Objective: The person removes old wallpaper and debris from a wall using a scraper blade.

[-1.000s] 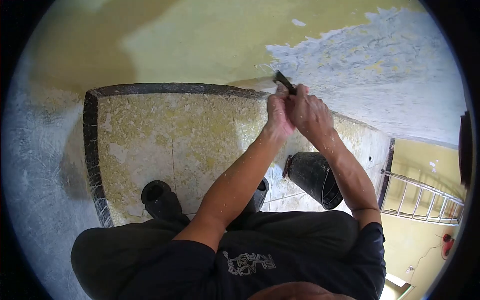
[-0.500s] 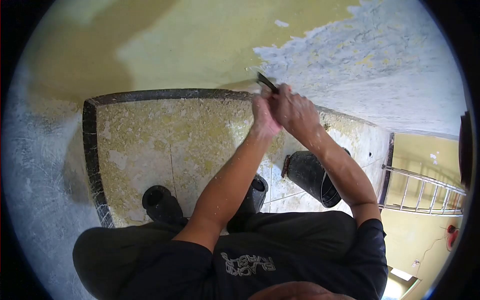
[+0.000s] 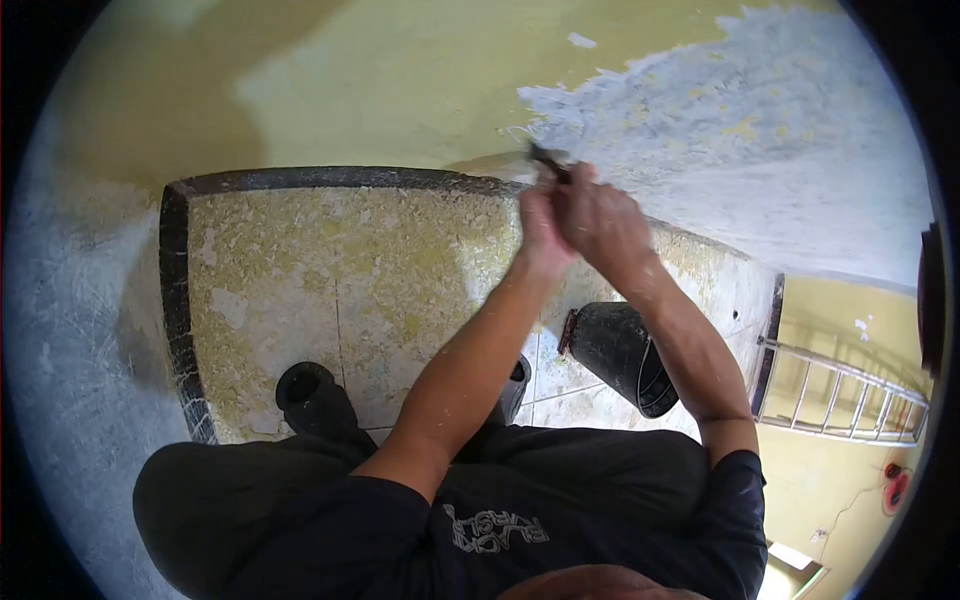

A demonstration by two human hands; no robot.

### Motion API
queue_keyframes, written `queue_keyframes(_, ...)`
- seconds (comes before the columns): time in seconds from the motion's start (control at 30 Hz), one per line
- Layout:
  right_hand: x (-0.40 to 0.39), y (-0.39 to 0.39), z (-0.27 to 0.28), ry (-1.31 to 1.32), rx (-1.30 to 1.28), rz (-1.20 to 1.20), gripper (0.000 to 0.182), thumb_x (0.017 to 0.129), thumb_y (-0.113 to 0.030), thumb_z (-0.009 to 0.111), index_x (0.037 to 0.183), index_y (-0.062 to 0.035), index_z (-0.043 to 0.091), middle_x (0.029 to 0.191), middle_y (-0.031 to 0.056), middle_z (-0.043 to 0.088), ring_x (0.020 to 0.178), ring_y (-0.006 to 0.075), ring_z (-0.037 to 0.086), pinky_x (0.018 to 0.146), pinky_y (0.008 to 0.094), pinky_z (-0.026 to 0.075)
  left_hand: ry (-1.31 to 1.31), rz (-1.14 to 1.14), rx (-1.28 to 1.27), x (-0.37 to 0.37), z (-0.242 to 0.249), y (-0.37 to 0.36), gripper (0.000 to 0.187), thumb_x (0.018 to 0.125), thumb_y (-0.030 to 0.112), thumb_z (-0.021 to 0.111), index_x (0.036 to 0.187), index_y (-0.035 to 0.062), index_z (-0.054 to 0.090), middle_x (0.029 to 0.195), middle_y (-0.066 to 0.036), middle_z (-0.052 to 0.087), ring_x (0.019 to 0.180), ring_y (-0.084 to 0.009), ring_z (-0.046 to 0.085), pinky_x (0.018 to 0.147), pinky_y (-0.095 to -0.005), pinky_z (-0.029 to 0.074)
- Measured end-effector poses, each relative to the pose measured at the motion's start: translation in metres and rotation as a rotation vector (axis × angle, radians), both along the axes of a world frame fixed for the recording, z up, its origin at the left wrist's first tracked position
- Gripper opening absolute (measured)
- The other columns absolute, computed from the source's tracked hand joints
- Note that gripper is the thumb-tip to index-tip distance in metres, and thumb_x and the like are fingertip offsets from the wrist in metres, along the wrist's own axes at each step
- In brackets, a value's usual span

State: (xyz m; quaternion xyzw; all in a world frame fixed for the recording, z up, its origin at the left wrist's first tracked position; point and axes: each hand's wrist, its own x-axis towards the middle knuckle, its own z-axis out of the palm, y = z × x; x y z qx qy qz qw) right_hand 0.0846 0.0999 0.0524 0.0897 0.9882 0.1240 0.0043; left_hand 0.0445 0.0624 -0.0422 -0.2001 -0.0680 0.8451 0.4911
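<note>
My right hand [image 3: 610, 232] is closed around a dark-bladed scraper [image 3: 549, 162], its blade at the lower part of the wall. Pressed close beside it, my left hand [image 3: 546, 232] is also closed on the scraper's handle; the handle itself is mostly hidden by the fingers. The blade lies by the border between yellow paint [image 3: 400, 100] and a bared whitish patch [image 3: 680, 100] of the wall. Thin pale scratches show just left of the blade.
Paint flakes cover the tiled floor [image 3: 270, 290], which a dark skirting strip [image 3: 330, 180] edges. A black bucket [image 3: 610, 345] lies right of my forearms, partly behind the right one. Dark boots [image 3: 315, 395] stand below. A metal ladder [image 3: 840, 395] is at the far right.
Both hands and the scraper have shifted slightly right, the blade moving a little down relative to the patch's edge. The whole view has also shifted slightly.
</note>
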Motion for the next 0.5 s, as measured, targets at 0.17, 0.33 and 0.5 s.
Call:
queue_keyframes(0.17, -0.003, 0.000, -0.007, -0.036, -0.089, 0.022, 0.021, 0.096, -0.020, 0.043, 0.098, 0.0011, 0.047, 0.065, 0.0203, 0.063, 0.059, 0.0357, 0.066, 0.050, 0.0452, 0.053, -0.001, 0.032, 0.019, -0.009, 0.005, -0.012, 0.032, 0.093, 0.027, 0.047, 0.096, 0.0004, 0.064, 0.095, -0.012, 0.068, 0.084, -0.0227, 0.064, 0.080, -0.0364, 0.054)
queue_keyframes(0.33, -0.005, -0.006, 0.015, -0.129, -0.182, -0.240, 0.021, 0.097, -0.023, 0.044, 0.099, -0.0016, 0.046, 0.069, 0.0254, 0.063, 0.064, 0.0431, 0.064, 0.057, 0.0527, 0.051, 0.000, -0.047, 0.073, -0.001, 0.007, -0.005, 0.026, 0.091, 0.019, 0.048, 0.098, -0.0003, 0.063, 0.101, -0.015, 0.067, 0.096, -0.0244, 0.063, 0.090, -0.0376, 0.051)
queue_keyframes(0.5, 0.000, -0.005, 0.022, -0.097, -0.150, -0.227, 0.021, 0.097, -0.023, 0.044, 0.098, -0.0022, 0.045, 0.065, 0.0247, 0.062, 0.063, 0.0428, 0.064, 0.054, 0.0508, 0.051, -0.010, -0.019, -0.037, 0.000, 0.014, 0.002, 0.031, 0.092, 0.024, 0.049, 0.101, -0.0012, 0.063, 0.097, -0.015, 0.067, 0.090, -0.0246, 0.064, 0.086, -0.0363, 0.052)
